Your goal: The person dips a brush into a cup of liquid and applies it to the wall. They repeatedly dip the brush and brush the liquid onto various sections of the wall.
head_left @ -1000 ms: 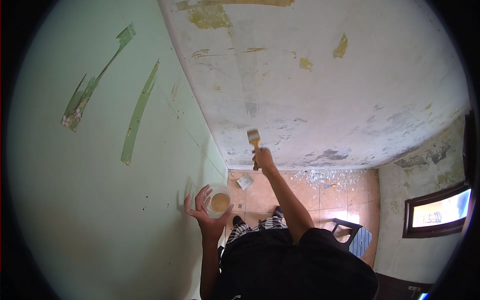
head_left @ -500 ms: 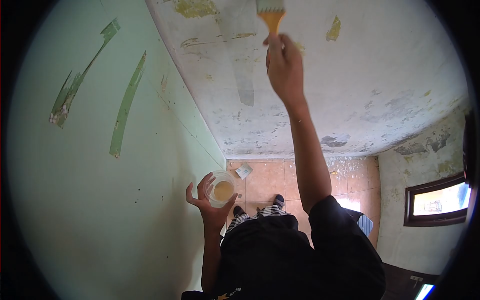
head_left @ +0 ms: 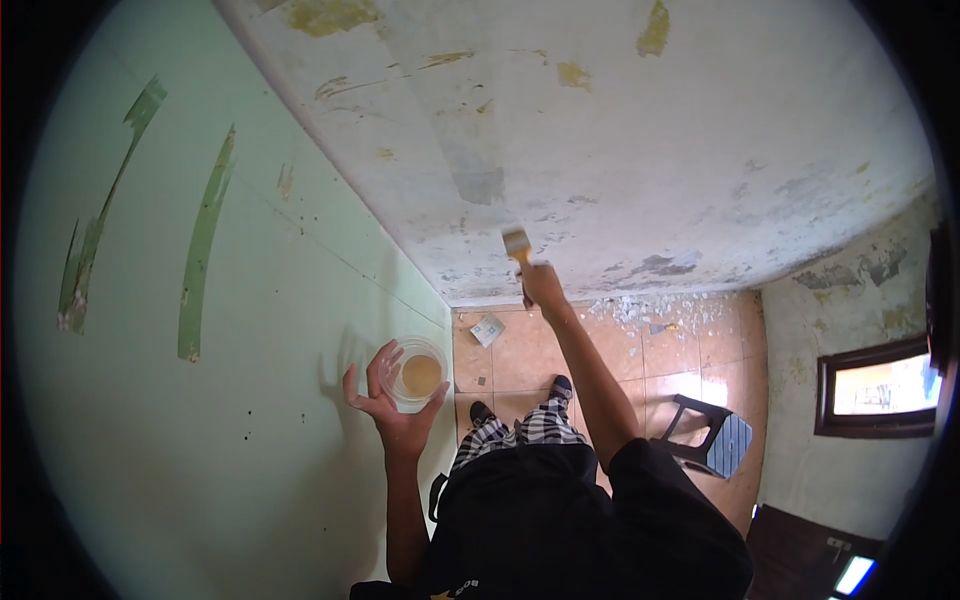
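The largest surface, a white wall (head_left: 600,120) with yellowish and grey patches, is located from 11 to 2 o'clock about the view centre; a darker streak is seen on it at 12 o'clock. A green wall (head_left: 270,420), marked by two darker green strips, is placed at 9 o'clock and joined to it at a corner. The tiled floor (head_left: 610,370) is extended from 4 to 6 o'clock, with a dark-framed stool (head_left: 728,446) stood at 4 o'clock. A framed window (head_left: 885,390) is set between 3 and 4 o'clock. A clear round container (head_left: 422,374), partly filled with a tan substance, is positioned between 7 and 8 o'clock; it is held by the left hand (head_left: 402,415), thumb and fingers spread wide around its sides. A flat brush (head_left: 517,244) is located at 1 o'clock, bristles directed upward in view; its handle is gripped by the closed right hand (head_left: 543,286). Whether the wall is touched by the bristles cannot be determined. Pale flakes (head_left: 640,312) are scattered on the floor at 3 o'clock.
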Demonstrator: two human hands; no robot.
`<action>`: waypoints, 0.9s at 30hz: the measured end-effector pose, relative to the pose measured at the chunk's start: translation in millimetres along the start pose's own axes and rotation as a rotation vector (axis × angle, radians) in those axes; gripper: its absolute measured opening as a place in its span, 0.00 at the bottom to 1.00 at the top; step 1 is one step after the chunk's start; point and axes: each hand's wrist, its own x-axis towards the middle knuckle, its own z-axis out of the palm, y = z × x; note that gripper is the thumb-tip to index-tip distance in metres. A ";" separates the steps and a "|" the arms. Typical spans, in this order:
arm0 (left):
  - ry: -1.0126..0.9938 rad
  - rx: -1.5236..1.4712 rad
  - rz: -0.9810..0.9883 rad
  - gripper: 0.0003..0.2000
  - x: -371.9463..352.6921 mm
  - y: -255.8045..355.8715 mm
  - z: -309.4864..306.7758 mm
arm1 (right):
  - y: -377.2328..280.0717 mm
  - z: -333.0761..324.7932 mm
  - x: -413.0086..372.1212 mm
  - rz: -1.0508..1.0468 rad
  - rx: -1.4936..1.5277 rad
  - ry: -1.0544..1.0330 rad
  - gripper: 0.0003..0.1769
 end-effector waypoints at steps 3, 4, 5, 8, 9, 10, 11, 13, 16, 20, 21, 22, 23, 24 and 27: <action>0.008 0.002 0.013 0.58 -1.4 1.9 1.6 | -139.1 -16.0 -45.6 -0.178 0.051 -0.042 0.28; 0.016 0.021 0.006 0.57 -1.9 3.4 2.0 | -179.2 -20.0 -65.3 -0.235 0.068 -0.042 0.27; 0.025 0.040 -0.001 0.57 -1.3 3.5 1.9 | -217.4 -23.5 -88.4 -0.283 0.059 -0.041 0.27; 0.043 0.020 -0.013 0.57 -5.9 2.0 4.0 | -298.8 -27.3 -130.4 -0.715 0.003 0.132 0.24; 0.044 0.018 -0.007 0.57 -7.3 1.4 4.1 | -317.1 -25.4 -137.0 -0.831 0.033 0.200 0.23; 0.050 0.008 -0.009 0.57 -8.7 0.9 4.5 | -324.3 -25.1 -131.1 -0.838 0.035 0.198 0.23; 0.057 0.001 -0.013 0.57 -9.6 0.8 4.3 | -331.5 -24.6 -123.3 -0.952 0.023 0.251 0.21; 0.059 0.002 -0.011 0.57 -10.2 1.0 4.5 | -323.7 -21.5 -106.0 -1.085 -0.049 0.335 0.18; 0.049 0.017 -0.003 0.57 -8.9 2.2 4.1 | -237.8 -11.6 -58.4 -0.989 -0.229 0.396 0.14; 0.035 0.014 0.025 0.58 -5.3 4.0 3.7 | -47.3 -1.4 -12.8 -0.703 -0.378 0.352 0.15; 0.040 0.017 0.024 0.58 -4.2 4.7 2.8 | -2.0 1.0 -6.2 -0.583 -0.422 0.332 0.17; 0.038 0.021 0.029 0.58 -2.7 5.4 2.1 | 41.8 2.0 2.7 -0.531 -0.403 0.304 0.19; 0.036 0.025 0.034 0.58 -2.1 5.3 1.2 | 76.2 3.2 13.7 -0.337 -0.401 0.268 0.23; 0.040 0.023 0.039 0.58 -2.7 5.1 1.1 | 72.8 4.4 11.3 -0.343 -0.402 0.268 0.23; 0.053 0.012 0.045 0.58 -2.3 3.9 -0.2 | 30.0 10.3 4.4 0.104 -0.170 -0.007 0.27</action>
